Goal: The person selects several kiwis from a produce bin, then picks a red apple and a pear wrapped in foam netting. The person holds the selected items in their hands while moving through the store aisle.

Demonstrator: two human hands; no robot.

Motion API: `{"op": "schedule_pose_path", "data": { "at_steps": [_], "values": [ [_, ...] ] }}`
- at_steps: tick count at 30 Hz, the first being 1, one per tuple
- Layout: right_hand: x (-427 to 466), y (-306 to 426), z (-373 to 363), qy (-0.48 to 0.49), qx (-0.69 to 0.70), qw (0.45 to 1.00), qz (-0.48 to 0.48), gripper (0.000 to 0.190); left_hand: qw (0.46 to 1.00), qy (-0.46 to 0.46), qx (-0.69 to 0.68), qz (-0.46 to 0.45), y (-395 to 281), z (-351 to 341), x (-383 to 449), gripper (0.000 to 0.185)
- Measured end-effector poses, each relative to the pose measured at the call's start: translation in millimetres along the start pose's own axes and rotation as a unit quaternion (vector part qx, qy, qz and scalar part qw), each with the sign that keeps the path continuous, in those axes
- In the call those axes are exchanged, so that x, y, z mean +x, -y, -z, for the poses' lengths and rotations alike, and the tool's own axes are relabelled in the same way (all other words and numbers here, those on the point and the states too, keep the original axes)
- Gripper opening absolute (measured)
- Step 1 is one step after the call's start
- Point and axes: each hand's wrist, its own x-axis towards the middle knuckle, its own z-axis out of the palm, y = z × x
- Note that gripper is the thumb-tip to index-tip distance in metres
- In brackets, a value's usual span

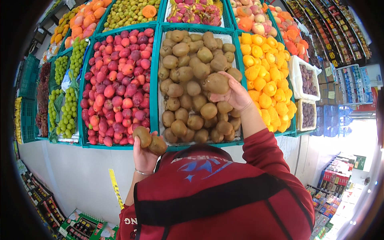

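Note:
My right hand (234, 93) is closed around a large brown kiwifruit (217, 83), held over the pile of kiwifruit (195, 122) in a green plastic crate (154, 75). Low on the left, my left hand (146, 153) holds two kiwifruit (142, 136) side by side, near the front rim where the kiwifruit crate meets the crate of small red fruit (115, 90). That hand's palm is turned up, and a thin bracelet circles the wrist. Both forearms come from rolled red sleeves.
Yellow fruit in foam nets (267, 81) lies right of the kiwifruit. Green grapes (67, 114) are on the left. Dragon fruit (195, 13) sits behind. White boxes of dark fruit (306, 79) stand at the far right. Packaged goods fill shelves (327, 30) beyond.

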Motion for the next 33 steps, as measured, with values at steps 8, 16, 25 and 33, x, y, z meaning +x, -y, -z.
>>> {"op": "schedule_pose_path", "data": {
  "at_steps": [8,16,25,33],
  "values": [
    [94,40,-9,-0.196,-0.602,0.772,0.057,0.057,1.000,-0.012,0.007,-0.012,-1,1,2,0.059],
    [156,19,-2,-0.155,-0.813,0.561,-0.006,0.059,0.999,-0.025,0.005,-0.020,-5,2,-1,0.059],
    [117,12,-34,-0.176,-0.891,0.414,-0.056,0.048,0.999,-0.029,0.012,-0.020,-10,8,0,0.060],
    [88,-20,-22,-0.169,-0.881,0.431,0.098,0.050,1.000,-0.015,0.020,0.005,-14,-8,13,0.061]
  ]
}}
